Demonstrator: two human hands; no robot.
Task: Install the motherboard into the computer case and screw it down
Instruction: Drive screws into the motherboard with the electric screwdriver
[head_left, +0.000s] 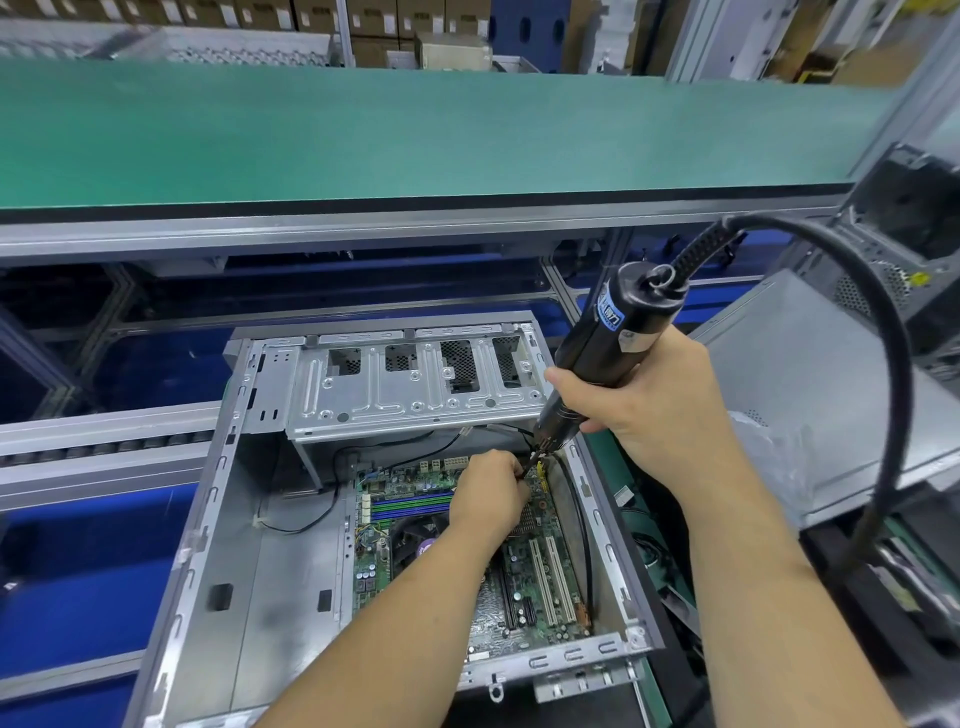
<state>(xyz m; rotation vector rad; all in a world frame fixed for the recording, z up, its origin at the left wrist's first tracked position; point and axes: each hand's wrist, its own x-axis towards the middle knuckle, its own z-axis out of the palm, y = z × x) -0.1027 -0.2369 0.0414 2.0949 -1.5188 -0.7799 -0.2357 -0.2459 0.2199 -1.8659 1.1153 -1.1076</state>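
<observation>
over the motherboard (524, 577), right hand (660, 400) grips screwdriver (597, 358).

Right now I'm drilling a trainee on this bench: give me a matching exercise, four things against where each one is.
Things:
1. electric screwdriver
2. motherboard
3. drive cage
4. green belt

Places:
A. flat in the case's near right part
B. across the top, beyond the case
C. gripped in the right hand
D. at the case's far end

Pairs: 1-C, 2-A, 3-D, 4-B
</observation>
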